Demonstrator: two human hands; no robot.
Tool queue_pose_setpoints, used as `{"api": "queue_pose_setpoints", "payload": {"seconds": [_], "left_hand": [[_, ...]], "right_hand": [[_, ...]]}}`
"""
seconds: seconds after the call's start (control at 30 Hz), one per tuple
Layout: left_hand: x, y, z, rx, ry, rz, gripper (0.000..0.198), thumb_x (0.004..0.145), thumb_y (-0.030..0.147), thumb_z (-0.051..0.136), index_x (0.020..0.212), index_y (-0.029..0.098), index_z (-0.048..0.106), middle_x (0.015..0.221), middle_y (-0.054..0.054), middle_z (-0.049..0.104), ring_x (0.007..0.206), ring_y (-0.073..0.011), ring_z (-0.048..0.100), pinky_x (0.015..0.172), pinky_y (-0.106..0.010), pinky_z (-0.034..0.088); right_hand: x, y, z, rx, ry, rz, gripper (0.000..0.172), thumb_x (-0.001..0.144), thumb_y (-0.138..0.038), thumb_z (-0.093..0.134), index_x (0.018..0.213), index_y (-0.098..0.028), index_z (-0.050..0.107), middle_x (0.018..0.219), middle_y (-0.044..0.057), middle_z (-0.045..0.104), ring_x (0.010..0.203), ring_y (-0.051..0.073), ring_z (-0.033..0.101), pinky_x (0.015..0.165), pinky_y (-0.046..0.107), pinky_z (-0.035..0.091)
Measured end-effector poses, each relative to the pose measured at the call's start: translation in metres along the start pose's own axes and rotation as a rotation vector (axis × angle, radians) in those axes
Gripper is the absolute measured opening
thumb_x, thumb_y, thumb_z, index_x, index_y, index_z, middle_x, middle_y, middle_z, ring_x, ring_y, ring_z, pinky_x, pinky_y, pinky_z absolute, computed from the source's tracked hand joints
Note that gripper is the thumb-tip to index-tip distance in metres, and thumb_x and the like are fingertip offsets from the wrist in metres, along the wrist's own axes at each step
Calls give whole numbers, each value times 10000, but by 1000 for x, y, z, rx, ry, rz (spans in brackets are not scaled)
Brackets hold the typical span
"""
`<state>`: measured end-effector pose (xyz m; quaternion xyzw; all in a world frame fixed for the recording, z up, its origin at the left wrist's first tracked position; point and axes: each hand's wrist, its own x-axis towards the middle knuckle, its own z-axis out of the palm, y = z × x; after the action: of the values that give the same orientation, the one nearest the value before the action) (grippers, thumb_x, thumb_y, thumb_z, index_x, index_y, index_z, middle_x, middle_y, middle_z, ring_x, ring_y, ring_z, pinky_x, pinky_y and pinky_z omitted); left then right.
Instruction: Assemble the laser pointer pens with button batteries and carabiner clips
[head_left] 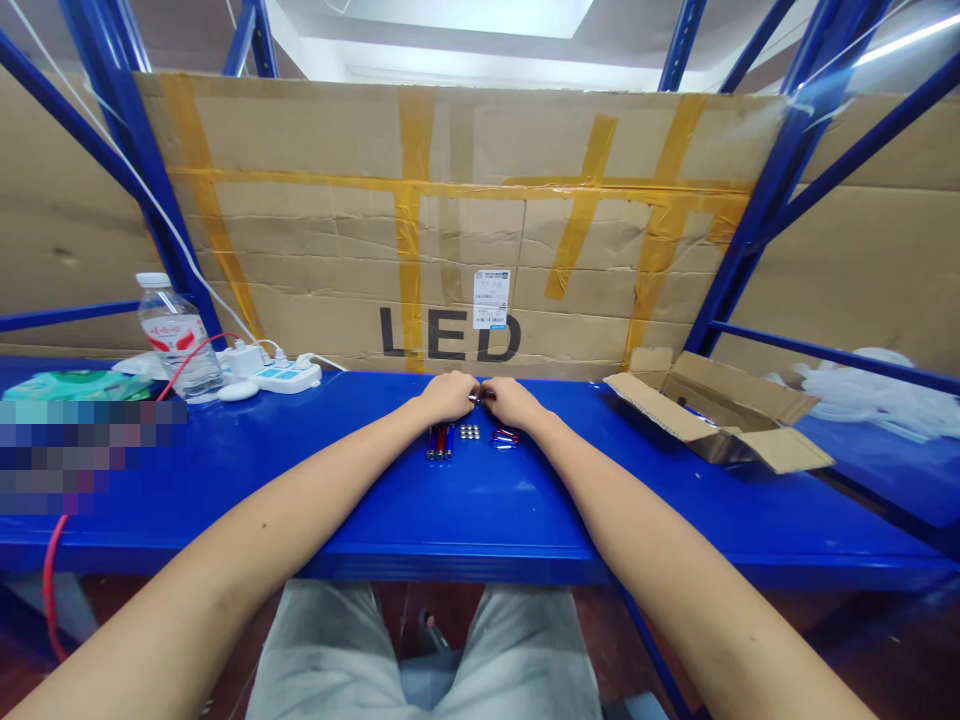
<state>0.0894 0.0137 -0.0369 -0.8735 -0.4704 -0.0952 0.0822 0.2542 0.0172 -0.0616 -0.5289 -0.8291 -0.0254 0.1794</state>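
Observation:
My left hand (448,396) and my right hand (512,402) meet near the back of the blue table, fingers closed around a small dark reddish piece (475,399) between them. The piece is mostly hidden by the fingers. Just below my left hand, several slim tubes (440,443) in dark and blue-red colours lie side by side. A small group of silvery button-like pieces (470,432) sits to their right. Red and blue carabiner-like loops (504,438) lie below my right hand.
An open cardboard box (712,410) stands at the right, near clear plastic wrap (877,390). At the left are a water bottle (176,340), a white power strip (281,376) and a green packet (79,386). Cardboard (322,260) lines the back.

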Motion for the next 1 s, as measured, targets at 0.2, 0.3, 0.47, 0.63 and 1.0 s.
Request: {"api": "queue_pose_setpoints", "payload": {"seconds": [0.2, 0.3, 0.47, 0.63, 1.0], "left_hand": [[-1, -3, -3, -19, -37, 18, 218, 771, 222, 582, 950, 222, 708, 971, -108, 719, 925, -278, 679, 739, -322, 503], [-2, -5, -4, -34, -51, 16, 205, 768, 240, 594, 938, 229, 708, 965, -99, 720, 920, -273, 681, 732, -312, 502], [-4, -8, -6, -39, -57, 9, 221, 763, 261, 590, 948, 227, 707, 972, -99, 724, 909, -270, 681, 708, -304, 497], [-6, -11, -6, -82, -65, 33, 224, 765, 261, 581, 937, 252, 725, 964, -73, 732, 911, -256, 678, 730, -299, 494], [-6, -13, -3, -121, -52, 33, 233, 744, 340, 610, 919, 255, 738, 926, -65, 739, 862, -252, 685, 670, -288, 478]], "right_hand": [[-1, -4, -1, -45, -7, -35, 252, 886, -146, 493, 1035, -184, 693, 1076, 110, 709, 1000, 218, 633, 789, 247, 400], [-2, -5, -3, -51, -13, -35, 224, 882, -156, 513, 1019, -181, 689, 1063, 108, 711, 993, 216, 633, 780, 244, 399], [-2, -6, -5, -43, -19, -42, 199, 869, -154, 542, 996, -187, 691, 1051, 98, 719, 977, 215, 639, 775, 244, 403], [-4, -9, -7, 0, -44, -83, 232, 861, -133, 548, 1006, -200, 717, 1065, 81, 730, 995, 211, 645, 801, 239, 417], [-7, -16, -8, 17, -43, -74, 202, 833, -136, 576, 952, -214, 720, 1016, 60, 742, 940, 207, 661, 739, 232, 413]]}}
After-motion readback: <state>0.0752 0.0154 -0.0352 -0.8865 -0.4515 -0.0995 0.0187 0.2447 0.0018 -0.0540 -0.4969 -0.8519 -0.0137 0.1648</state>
